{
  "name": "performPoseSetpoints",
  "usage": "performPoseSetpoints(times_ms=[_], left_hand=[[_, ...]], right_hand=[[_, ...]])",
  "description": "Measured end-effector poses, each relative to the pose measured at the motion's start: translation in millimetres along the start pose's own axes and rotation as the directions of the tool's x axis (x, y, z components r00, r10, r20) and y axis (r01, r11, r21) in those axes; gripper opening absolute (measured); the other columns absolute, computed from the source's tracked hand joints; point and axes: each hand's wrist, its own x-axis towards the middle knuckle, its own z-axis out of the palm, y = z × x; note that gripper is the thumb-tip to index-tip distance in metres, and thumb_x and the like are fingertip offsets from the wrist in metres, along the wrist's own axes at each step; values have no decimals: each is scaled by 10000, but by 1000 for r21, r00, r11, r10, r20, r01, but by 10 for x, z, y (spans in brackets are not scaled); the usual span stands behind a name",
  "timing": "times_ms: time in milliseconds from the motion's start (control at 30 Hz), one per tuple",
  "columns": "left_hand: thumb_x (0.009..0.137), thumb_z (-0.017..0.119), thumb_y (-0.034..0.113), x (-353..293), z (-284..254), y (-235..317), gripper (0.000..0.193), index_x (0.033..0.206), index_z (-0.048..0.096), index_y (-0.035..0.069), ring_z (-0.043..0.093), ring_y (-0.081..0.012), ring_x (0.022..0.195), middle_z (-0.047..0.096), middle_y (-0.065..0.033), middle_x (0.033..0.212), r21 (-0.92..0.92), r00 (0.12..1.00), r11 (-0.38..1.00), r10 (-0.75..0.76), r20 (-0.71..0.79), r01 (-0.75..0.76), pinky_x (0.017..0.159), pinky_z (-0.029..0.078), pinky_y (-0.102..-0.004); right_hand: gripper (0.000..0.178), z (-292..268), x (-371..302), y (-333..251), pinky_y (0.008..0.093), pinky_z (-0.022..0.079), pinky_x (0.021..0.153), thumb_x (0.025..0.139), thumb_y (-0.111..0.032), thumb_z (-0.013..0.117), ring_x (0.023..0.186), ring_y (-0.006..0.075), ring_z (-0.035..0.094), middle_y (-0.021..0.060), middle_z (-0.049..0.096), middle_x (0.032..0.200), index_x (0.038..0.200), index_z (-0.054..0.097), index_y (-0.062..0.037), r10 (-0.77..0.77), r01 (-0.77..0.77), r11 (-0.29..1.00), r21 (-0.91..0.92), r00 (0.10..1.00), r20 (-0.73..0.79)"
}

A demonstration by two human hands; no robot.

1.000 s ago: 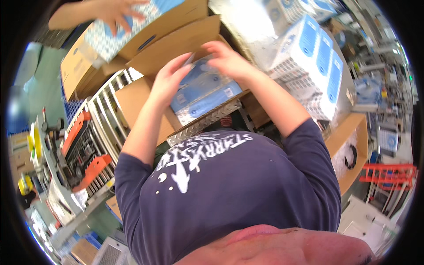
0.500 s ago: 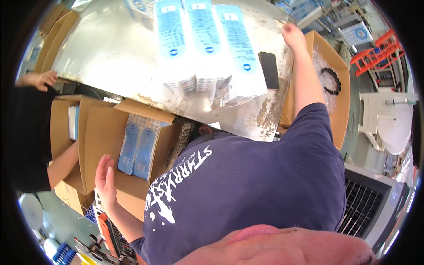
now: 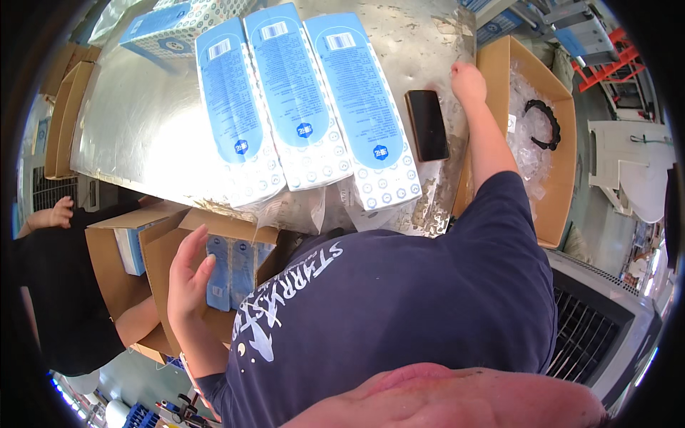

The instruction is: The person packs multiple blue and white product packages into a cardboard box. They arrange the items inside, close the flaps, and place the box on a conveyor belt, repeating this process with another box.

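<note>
My left hand (image 3: 187,274) is raised over the open cardboard carton (image 3: 163,267) at the table's near left side. Its fingers are spread from the thumb, with nothing in them. Blue packs (image 3: 220,278) stand inside that carton, partly hidden by the hand. My right hand (image 3: 469,82) is at the table's right edge, its fingers curled in. Whether they hold anything is hidden. Three long blue-and-white packs (image 3: 296,107) lie side by side on the metal table (image 3: 128,128), clear film loose at their near ends. Between them and my right arm lies a black phone (image 3: 427,125).
At the right, a cardboard box (image 3: 492,93) holds clear plastic film (image 3: 524,135) and a black braided band (image 3: 549,125). Another person's arm (image 3: 139,321) reaches into a carton (image 3: 114,271) on the left. More packs (image 3: 168,36) lie at the far left of the table.
My left hand has risen toward the table edge. My right hand stays at the table's right side, fingers curled. The view has shifted, and the three packs show closer and more sharply.
</note>
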Motion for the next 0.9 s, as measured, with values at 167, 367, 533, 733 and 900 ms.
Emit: performPoseSetpoints(times_ms=[167,367,533,733,900], left_hand=[[906,596,164,-212,-96,-206,498,1353,439,13,487,-214,1209,520,-117,1312,-125,991,992,-46,-123,31,1016,376,-341],[910,575,89,-70,-335,-27,450,1333,453,-3,520,-187,1161,549,-105,1277,-202,960,967,96,-264,-152,983,408,-309],[920,557,91,353,-183,196,437,1332,452,-12,532,-162,1125,551,-107,1275,-166,976,982,58,-212,-95,956,422,-288],[852,537,570,1702,277,512,806,1432,313,58,560,-238,1137,537,-145,1300,-182,955,945,-240,173,271,829,524,-386],[779,608,588,1784,626,46,878,1413,315,55,615,-240,1067,595,-146,1202,-485,959,847,-97,265,219,677,568,-325]], right_hand=[[106,-827,-293,-1282,265,501,700,824,-46,638,764,124,616,46,669,844,922,670,-20,2,-34,469,883,999,37],[186,-1508,-1282,-3142,325,473,881,833,-15,618,1000,179,594,49,656,1039,1009,657,-59,-889,468,111,877,442,-123],[225,-1182,-308,-2094,289,498,826,908,-148,587,897,163,623,52,647,1087,1097,621,-32,-235,102,532,841,972,31],[666,112,-532,-1144,430,514,776,935,-621,334,1086,209,566,98,587,1207,1285,512,-82,-380,-656,310,688,578,722],[695,196,-447,-1223,398,475,903,939,-605,355,1128,211,542,97,547,1275,1374,423,-68,-506,-703,345,622,419,754]])
